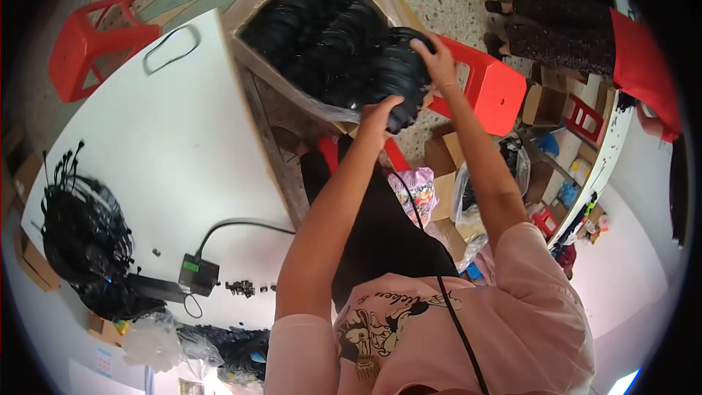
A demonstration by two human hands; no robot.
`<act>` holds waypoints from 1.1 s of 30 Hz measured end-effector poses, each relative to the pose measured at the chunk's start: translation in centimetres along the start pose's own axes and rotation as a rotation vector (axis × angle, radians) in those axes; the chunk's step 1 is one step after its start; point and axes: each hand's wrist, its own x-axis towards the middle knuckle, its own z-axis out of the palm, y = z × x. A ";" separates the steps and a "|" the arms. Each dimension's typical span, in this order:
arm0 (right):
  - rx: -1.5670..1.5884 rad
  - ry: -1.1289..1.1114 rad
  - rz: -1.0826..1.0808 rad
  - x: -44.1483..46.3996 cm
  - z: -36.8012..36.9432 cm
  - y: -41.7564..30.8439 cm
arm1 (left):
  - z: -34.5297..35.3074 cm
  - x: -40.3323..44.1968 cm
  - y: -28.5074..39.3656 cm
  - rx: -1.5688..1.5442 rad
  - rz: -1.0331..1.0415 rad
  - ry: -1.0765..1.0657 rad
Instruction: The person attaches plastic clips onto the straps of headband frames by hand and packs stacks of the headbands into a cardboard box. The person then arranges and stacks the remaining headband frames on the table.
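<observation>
A stack of round black coiled items (398, 66) is held between my two hands at the right side of an open cardboard box. My left hand (379, 118) grips its lower end, with fingers wrapped round it. At its upper right end my right hand (437, 62) closes on the same stack. The plastic-lined box (245, 4) holds several rows of similar black coils (322, 36). Part of the fingers of both hands is hidden behind the stack.
A white table (183, 124) on the left bears a bundle of black cables (84, 230) and a small black device (197, 274). Red stools (497, 95) (95, 47) stand on both sides. Another person in red (643, 66) is at the upper right, near open cartons (545, 106).
</observation>
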 end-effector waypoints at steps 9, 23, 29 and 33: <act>0.148 -0.004 0.219 0.7 6.4 12.3 | -4.0 9.9 -0.2 0.207 -0.106 0.171; -0.240 0.230 -0.037 2.6 12.6 19.0 | -9.5 24.2 -3.8 0.126 -0.048 0.103; -0.123 0.426 0.088 2.1 13.9 18.0 | -10.0 26.0 -4.0 0.101 0.072 0.033; -0.329 0.271 0.090 1.6 12.0 16.8 | -9.5 25.9 -3.7 0.080 0.062 0.005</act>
